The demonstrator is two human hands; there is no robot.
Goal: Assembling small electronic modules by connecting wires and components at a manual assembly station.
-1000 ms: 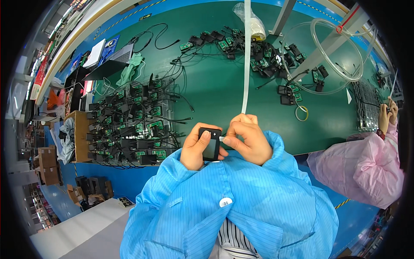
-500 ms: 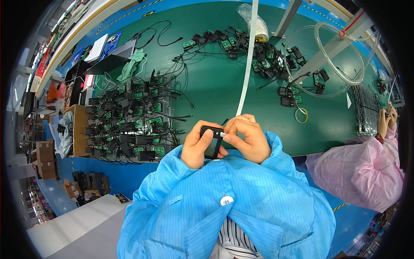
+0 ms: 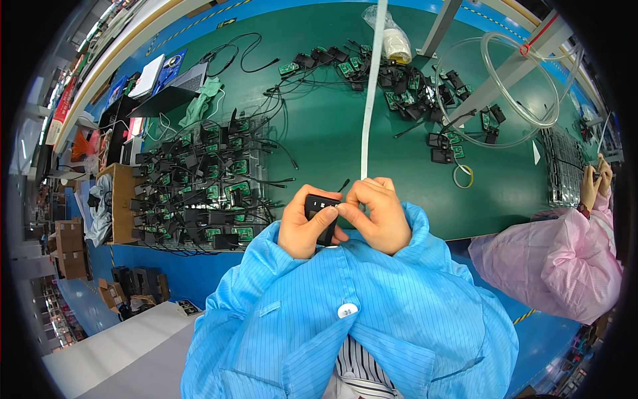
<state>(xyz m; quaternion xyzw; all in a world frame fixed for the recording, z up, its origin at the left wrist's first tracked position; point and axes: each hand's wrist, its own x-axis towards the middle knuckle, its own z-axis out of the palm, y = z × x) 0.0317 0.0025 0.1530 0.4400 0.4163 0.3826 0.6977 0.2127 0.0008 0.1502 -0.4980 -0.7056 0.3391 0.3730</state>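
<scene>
My left hand (image 3: 300, 226) is closed around a small black handheld device (image 3: 323, 202) with a dark screen, held close to my body above the table's near edge. Its thumb lies across the front of the device. My right hand (image 3: 377, 216) is closed in a pinch at the device's upper right corner, and whatever sits between thumb and forefinger is hidden. A long white strip (image 3: 370, 100) comes down from the top of the view and its lower end passes behind my right hand; whether the fingers hold it I cannot tell. A short black cable end (image 3: 343, 185) shows just beyond the device.
On the green table (image 3: 319, 139), clear trays (image 3: 256, 156) at left carry several green circuit boards with black cables. More boards (image 3: 402, 86) lie heaped at the back. Coiled clear tubing (image 3: 488, 73) hangs at right, near a co-worker's pink sleeve (image 3: 578, 253).
My left thumb has slid across the device towards my right fingers. A small white piece at the right fingertips is out of sight now. The white strip has swung slightly left.
</scene>
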